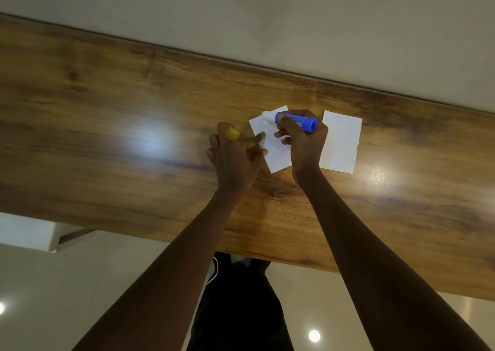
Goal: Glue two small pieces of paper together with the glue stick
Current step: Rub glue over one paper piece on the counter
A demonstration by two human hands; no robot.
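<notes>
Two small white papers lie on the wooden table (107,115). My right hand (304,143) grips a blue glue stick (296,120), tilted so its white tip rests on the far end of the left paper (277,154). My left hand (235,154) holds the yellow cap (233,133) in its curled fingers, while two stretched fingers press on the left edge of that paper. The second paper (341,141) lies flat just right of my right hand, untouched.
The table's far edge meets a pale wall (294,16). Its near edge runs above the person's dark clothing (238,297) and a glossy light floor (80,283). Bright lamp reflections sit on the tabletop left and right of the papers.
</notes>
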